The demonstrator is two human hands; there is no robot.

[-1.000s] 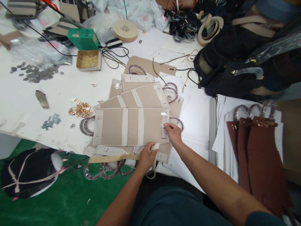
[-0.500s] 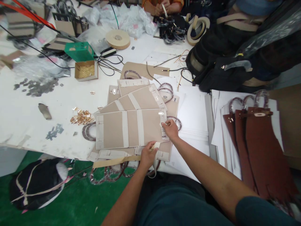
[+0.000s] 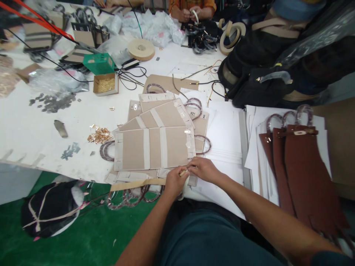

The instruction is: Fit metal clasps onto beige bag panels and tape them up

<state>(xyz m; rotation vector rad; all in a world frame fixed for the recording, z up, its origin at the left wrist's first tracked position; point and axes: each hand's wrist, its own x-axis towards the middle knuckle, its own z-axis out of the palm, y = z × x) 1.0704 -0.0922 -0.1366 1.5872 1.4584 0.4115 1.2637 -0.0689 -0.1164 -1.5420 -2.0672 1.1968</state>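
Note:
My left hand (image 3: 175, 181) is closed on a tan tape strip (image 3: 140, 183), which trails left along the table's front edge. Fingers pinched, my right hand (image 3: 203, 169) meets it at the tape's end; what those fingertips hold is too small to make out. Just beyond both hands lies a beige bag panel (image 3: 135, 148) with two pale bands and a small metal plate (image 3: 188, 131) near its right end. Under it, more beige panels (image 3: 159, 117) are fanned out, with plastic-wrapped handles (image 3: 203, 144) sticking out.
Gold metal pieces (image 3: 100, 135) and grey clips (image 3: 70, 150) lie on the left. Behind them stand an open box of small gold parts (image 3: 105, 84) and a tape roll (image 3: 141, 49). Brown panels (image 3: 307, 166) lie at right. Another person's hands (image 3: 191, 14) show at the far side.
My right hand has moved from the panel's right end down to my left hand, and the two now meet. The whole view has shifted slightly.

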